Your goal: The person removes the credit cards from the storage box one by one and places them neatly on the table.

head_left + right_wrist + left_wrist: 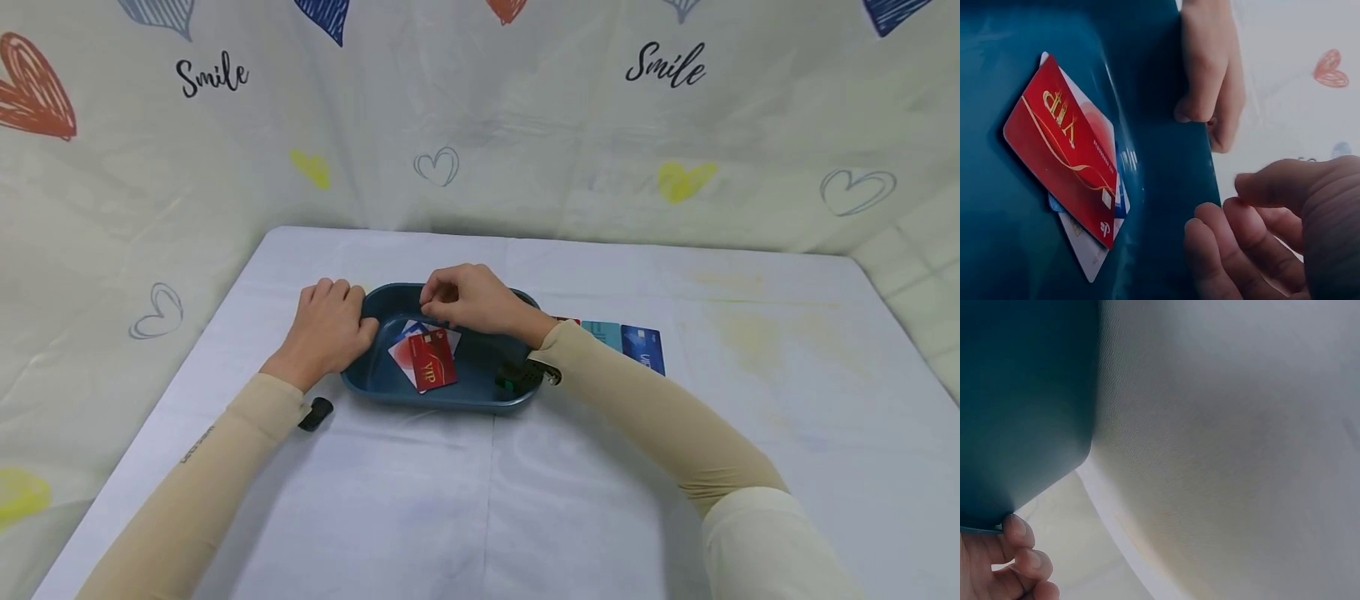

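Observation:
My left hand (pixel 322 329) grips the left end of a dark teal plastic basin (pixel 431 405), its fingertips (pixel 1019 528) curled at the rim in the left wrist view. Inside the basin lies a small overlapping stack of cards, topped by a red VIP card (pixel 433 360) with gold lettering. Partly covered beneath it are a white and pink card (pixel 402 357) and something blue. Over the basin's far side hovers my right hand (pixel 480 298), fingers loosely bent. Between its thumb and fingertips (pixel 1247 222) nothing shows in the right wrist view.
Right of the basin, on the white-covered table (pixel 420 500), lie a teal card (pixel 604 335), a blue card (pixel 643 347) and a red one (pixel 567 319), partly hidden by my right forearm. A curtain (pixel 525 108) printed with hearts hangs behind the table's far edge.

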Demonstrator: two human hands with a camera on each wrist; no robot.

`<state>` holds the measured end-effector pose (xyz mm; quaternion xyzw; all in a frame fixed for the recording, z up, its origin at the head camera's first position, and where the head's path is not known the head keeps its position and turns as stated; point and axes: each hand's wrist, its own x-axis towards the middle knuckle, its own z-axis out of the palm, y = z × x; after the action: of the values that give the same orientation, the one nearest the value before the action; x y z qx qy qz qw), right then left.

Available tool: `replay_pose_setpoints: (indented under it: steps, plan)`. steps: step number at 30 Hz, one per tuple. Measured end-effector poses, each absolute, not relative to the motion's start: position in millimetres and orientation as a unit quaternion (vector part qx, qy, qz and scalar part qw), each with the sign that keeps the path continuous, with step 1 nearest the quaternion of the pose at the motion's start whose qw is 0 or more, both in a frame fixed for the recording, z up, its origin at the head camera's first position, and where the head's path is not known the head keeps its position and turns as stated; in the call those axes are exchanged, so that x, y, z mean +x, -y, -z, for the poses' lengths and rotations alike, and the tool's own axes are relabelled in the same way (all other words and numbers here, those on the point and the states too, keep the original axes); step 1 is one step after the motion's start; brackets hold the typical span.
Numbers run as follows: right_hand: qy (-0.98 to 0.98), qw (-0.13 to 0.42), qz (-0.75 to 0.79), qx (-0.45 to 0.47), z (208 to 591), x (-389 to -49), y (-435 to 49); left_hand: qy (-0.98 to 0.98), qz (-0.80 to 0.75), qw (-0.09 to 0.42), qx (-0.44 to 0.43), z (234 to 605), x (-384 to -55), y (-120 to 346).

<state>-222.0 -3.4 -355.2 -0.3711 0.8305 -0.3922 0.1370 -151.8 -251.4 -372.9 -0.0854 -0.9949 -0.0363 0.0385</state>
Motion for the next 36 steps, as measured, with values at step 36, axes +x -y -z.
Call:
replay_pose_setpoints:
  steps: [36]
  plan:
    - [-0.856, 0.221, 0.220, -0.413, 368.2, -219.9, 14.9, 0.995, 0.049, 0.037, -0.083, 373.2, -151.7, 250.7]
